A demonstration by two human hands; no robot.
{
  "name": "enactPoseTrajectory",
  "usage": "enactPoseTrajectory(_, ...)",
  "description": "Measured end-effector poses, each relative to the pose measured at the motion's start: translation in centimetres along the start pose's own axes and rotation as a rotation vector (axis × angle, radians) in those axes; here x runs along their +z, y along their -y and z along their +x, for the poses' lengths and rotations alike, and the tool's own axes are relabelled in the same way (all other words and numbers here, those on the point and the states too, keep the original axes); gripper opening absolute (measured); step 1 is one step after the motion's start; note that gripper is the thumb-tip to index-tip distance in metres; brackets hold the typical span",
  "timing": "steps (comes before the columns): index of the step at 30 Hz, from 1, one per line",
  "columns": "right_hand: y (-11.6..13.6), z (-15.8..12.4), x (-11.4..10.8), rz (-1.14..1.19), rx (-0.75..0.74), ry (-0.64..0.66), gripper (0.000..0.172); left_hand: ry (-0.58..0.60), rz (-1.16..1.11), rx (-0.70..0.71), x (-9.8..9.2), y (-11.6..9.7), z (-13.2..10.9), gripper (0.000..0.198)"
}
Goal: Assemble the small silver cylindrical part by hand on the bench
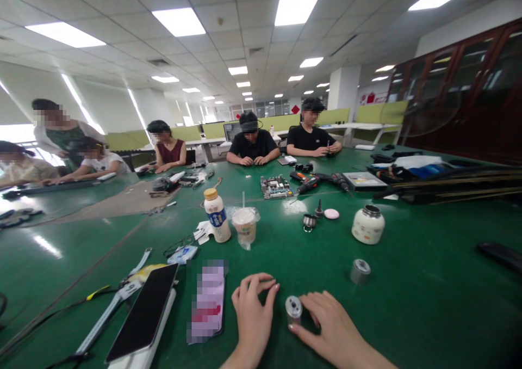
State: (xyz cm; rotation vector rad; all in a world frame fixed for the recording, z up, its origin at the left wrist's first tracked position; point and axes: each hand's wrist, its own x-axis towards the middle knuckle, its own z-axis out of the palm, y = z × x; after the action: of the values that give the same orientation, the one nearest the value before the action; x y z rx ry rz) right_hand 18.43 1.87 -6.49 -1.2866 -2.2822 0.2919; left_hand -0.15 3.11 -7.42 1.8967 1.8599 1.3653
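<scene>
Left hand [253,310]: loosely curved, thumb and fingertips apart — bottom centre
Metal cylinder [293,308]: upright, lower centre, between both hands
Right hand [331,324]: thumb and fingertips gripping that cylinder
Cream flask [368,228]: right of centre

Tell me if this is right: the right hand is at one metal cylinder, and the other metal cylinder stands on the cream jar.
Not quite: in the head view, the other metal cylinder stands on the green table, in front of the cream jar. The right hand is indeed at one metal cylinder.
</scene>
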Motion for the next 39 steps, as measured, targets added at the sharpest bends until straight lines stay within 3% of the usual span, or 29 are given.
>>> enactPoseTrajectory(4,-0.2,0.0,0.1,0.017,0.012,0.019,0.019,-0.147,-0.236,0.119,0.2,-0.8,-0.9,0.008)
enactPoseTrajectory(9,-0.3,-0.1,0.2,0.024,-0.001,0.03,0.014,-0.041,-0.371,0.209,0.5,-1.5,-2.2,0.009)
enactPoseTrajectory(17,-0.4,-0.1,0.2,0.002,-0.021,0.015,0.013,0.004,-0.319,0.256,0.2,-1.6,-2.0,0.008)
enactPoseTrajectory(24,-0.5,0.0,0.3,0.019,-0.018,0.028,0.018,0.123,-0.258,0.321,-1.1,-2.1,-2.1,0.027)
enactPoseTrajectory(28,-0.3,-0.1,0.1,0.016,-0.02,0.032,0.02,0.104,-0.223,0.355,-1.0,-2.0,-2.1,0.029)
enactPoseTrajectory(34,-0.2,-0.1,0.0,0.025,0.008,0.036,0.023,-0.09,-0.265,0.239,-0.8,-1.2,-2.2,0.016)
enactPoseTrajectory(39,-0.5,-0.1,0.4,0.031,0.0,0.025,0.02,0.03,-0.16,0.303,-0.9,-1.9,-2.1,0.03)
